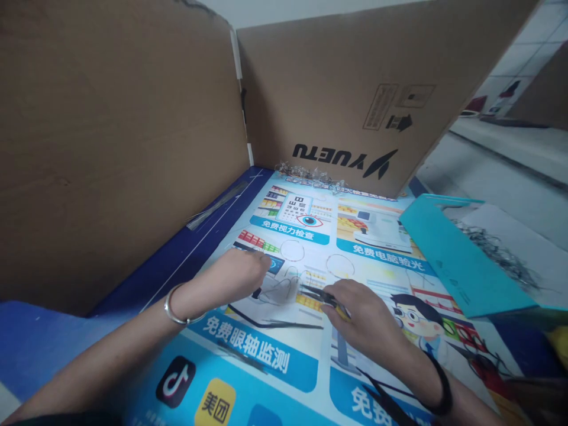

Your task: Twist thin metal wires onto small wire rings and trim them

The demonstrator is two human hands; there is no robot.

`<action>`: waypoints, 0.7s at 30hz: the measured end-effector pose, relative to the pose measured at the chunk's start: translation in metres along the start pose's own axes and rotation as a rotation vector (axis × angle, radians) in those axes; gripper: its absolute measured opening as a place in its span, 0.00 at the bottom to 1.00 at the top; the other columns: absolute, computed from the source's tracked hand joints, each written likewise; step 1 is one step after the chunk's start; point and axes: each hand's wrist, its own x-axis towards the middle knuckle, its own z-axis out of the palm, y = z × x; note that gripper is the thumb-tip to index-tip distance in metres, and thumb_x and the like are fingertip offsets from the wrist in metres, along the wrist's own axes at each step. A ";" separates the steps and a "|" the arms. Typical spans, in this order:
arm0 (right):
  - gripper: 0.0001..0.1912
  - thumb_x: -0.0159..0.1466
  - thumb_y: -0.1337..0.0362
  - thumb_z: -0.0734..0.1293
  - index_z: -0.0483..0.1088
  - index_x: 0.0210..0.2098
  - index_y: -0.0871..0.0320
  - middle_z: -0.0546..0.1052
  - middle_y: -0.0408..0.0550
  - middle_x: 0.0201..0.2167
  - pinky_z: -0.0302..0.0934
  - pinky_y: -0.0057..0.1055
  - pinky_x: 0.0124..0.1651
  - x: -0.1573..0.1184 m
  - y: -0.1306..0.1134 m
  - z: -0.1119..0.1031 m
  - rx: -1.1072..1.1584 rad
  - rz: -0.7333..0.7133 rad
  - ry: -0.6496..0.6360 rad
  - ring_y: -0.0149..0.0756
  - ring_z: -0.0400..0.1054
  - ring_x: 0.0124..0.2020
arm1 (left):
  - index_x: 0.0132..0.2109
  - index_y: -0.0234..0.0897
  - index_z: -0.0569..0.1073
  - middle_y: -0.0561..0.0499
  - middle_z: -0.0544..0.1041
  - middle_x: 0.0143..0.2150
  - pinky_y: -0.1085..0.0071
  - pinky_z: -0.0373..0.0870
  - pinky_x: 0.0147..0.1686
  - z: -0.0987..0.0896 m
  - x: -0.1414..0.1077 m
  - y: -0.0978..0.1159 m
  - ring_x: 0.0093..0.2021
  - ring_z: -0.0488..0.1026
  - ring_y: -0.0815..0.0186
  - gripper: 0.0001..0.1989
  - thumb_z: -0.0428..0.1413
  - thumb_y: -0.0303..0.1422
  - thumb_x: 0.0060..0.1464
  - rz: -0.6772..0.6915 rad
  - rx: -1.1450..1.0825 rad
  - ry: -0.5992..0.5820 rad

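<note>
My left hand (246, 275), wearing a silver bangle, is closed just above the poster. Its fingertips seem to pinch a bent piece of thin wire (293, 277), which loops towards my right hand. My right hand (361, 307) is wrapped round a pair of pliers (317, 293) with dark jaws and a partly yellow handle. The jaws point left, close to the bent wire; whether they touch it I cannot tell. Two wire rings lie flat beyond my hands, a left ring (291, 251) and a right ring (340, 266). A bundle of straight wires (290, 325) rests nearer me.
Tall cardboard panels, left (119, 148) and back (337, 100), wall in the printed poster (306, 364). Clear scraps (310, 174) line the back panel's foot. At right, a teal box (457, 260) holds tangled wire pieces (497, 251). A red-handled tool (488, 370) lies front right.
</note>
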 end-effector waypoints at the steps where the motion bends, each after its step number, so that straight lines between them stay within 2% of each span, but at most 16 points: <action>1: 0.08 0.62 0.60 0.61 0.68 0.37 0.57 0.73 0.48 0.32 0.57 0.32 0.36 0.002 -0.002 -0.003 0.091 0.069 -0.023 0.37 0.65 0.33 | 0.33 0.33 0.67 0.47 0.73 0.27 0.72 0.54 0.20 -0.006 0.004 0.004 0.22 0.69 0.66 0.07 0.46 0.23 0.52 0.030 0.009 0.027; 4: 0.10 0.61 0.57 0.60 0.66 0.32 0.56 0.71 0.44 0.28 0.57 0.30 0.32 0.010 -0.009 -0.015 0.306 0.258 -0.054 0.34 0.64 0.29 | 0.33 0.33 0.67 0.47 0.72 0.27 0.72 0.54 0.19 -0.021 0.020 0.020 0.23 0.68 0.66 0.07 0.46 0.21 0.51 0.149 0.032 0.093; 6: 0.10 0.60 0.56 0.60 0.66 0.32 0.56 0.71 0.43 0.27 0.57 0.29 0.31 0.014 -0.013 -0.020 0.428 0.332 -0.065 0.33 0.64 0.28 | 0.34 0.33 0.66 0.47 0.72 0.28 0.72 0.54 0.19 -0.028 0.031 0.030 0.24 0.68 0.65 0.06 0.47 0.20 0.50 0.197 0.033 0.136; 9: 0.09 0.59 0.58 0.60 0.66 0.30 0.56 0.70 0.41 0.25 0.56 0.28 0.31 0.017 -0.016 -0.020 0.567 0.360 -0.067 0.32 0.63 0.28 | 0.34 0.33 0.66 0.48 0.71 0.28 0.71 0.55 0.19 -0.030 0.044 0.044 0.23 0.68 0.65 0.06 0.48 0.21 0.50 0.226 0.014 0.187; 13: 0.09 0.59 0.60 0.61 0.63 0.25 0.56 0.67 0.39 0.21 0.55 0.26 0.29 0.015 -0.013 -0.013 0.557 0.403 0.009 0.30 0.61 0.26 | 0.35 0.33 0.66 0.48 0.72 0.28 0.71 0.58 0.20 -0.025 0.051 0.055 0.24 0.68 0.64 0.06 0.47 0.21 0.52 0.247 -0.055 0.221; 17: 0.09 0.60 0.59 0.61 0.64 0.27 0.56 0.68 0.40 0.23 0.56 0.27 0.30 0.009 -0.009 -0.013 0.572 0.434 0.097 0.31 0.62 0.26 | 0.36 0.33 0.68 0.47 0.74 0.31 0.71 0.61 0.22 -0.016 0.051 0.062 0.26 0.70 0.65 0.06 0.47 0.27 0.57 0.094 -0.277 0.224; 21: 0.10 0.61 0.57 0.61 0.64 0.29 0.56 0.68 0.40 0.23 0.57 0.28 0.29 0.005 -0.007 -0.011 0.696 0.421 0.182 0.31 0.61 0.25 | 0.40 0.36 0.72 0.47 0.76 0.36 0.71 0.67 0.34 -0.007 0.051 0.070 0.35 0.73 0.65 0.09 0.48 0.31 0.59 -0.055 -0.798 0.315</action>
